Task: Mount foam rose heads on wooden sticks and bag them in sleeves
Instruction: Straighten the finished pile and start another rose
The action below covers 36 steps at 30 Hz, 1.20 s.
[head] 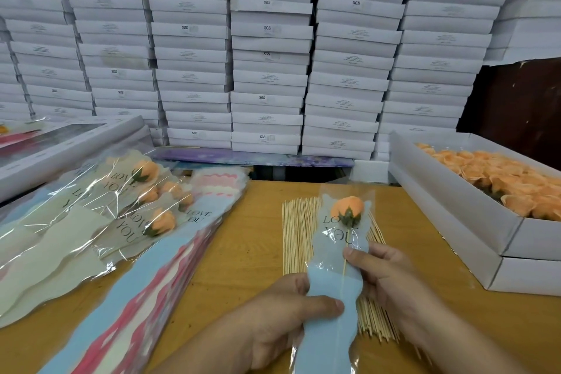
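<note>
Presently both hands hold one blue sleeve (335,291) upright above the wooden table (243,267), with an orange foam rose head (347,209) on its wooden stick (346,261) already seated inside, the bloom near the sleeve's open top beside the "LOVE YOU" print. The left hand (282,313) grips the sleeve's lower half, thumb pressed across the front; the right hand (385,273) pinches sleeve and stick together at mid-height, fingers curled behind. Judged risks: the film is thin and slippery, so a slack pinch could let the stick slide down and drop the bloom below the print; too hard a squeeze could crease the film or bend the slim stick; the stick's lower end, whose tip cannot be made out, might pierce the sleeve bottom if pushed further. Room for movement is limited — loose sticks (299,237) lie directly beneath and behind the hands and would scatter if swept. The open box of rose heads (498,185) sits close on the right, its near wall a snag point. Finished bagged roses (133,200) and a stack of empty sleeves (158,270) occupy the left, leaving bare table chiefly between that stack and the sticks — the likely path for setting this piece aside.
</note>
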Available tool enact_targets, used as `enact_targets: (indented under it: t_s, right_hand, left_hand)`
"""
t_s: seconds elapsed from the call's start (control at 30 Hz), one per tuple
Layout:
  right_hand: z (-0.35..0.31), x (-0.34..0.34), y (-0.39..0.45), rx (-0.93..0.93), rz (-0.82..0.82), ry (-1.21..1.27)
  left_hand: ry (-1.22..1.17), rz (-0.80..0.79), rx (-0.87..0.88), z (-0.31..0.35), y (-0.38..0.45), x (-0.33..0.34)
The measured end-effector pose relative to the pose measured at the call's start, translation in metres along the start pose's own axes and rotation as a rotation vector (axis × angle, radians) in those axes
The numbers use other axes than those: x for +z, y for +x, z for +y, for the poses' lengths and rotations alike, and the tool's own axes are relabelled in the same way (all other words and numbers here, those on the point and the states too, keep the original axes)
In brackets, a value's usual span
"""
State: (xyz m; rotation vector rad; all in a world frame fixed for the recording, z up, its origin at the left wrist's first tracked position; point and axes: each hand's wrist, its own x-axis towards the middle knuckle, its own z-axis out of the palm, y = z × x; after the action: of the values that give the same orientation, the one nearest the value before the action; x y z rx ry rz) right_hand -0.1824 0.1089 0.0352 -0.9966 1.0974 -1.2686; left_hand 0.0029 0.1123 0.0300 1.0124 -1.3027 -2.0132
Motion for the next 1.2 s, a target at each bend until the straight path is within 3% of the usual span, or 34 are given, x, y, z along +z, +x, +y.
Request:
enact_targets:
  t_s: [0.4,0.67,0.77,0.97,1.07,1.2]
  right_hand:
    - [0.003,0.002,0.001,0.021,-0.121,-0.047]
    - [0.008,-0.017,0.017,0.053,-0.040,0.063]
    - [0.009,-0.022,0.021,0.040,-0.015,0.043]
    - [0.009,-0.025,0.024,0.021,0.003,0.043]
    - [0.010,-0.024,0.025,0.016,0.010,0.038]
    - [0.011,-0.025,0.026,0.010,0.005,0.024]
  left_hand:
    - [0.016,0.139,0.010,0.009,-0.007,-0.002]
    - [0.182,0.360,0.091,0.069,-0.033,-0.066]
    - [0.347,0.490,0.106,0.094,-0.051,-0.110]
    - [0.698,0.905,0.060,0.130,-0.101,-0.207]
    - [0.701,1.084,0.060,0.132,-0.123,-0.251]
    - [0.662,1.143,0.016,0.124,-0.141,-0.286]
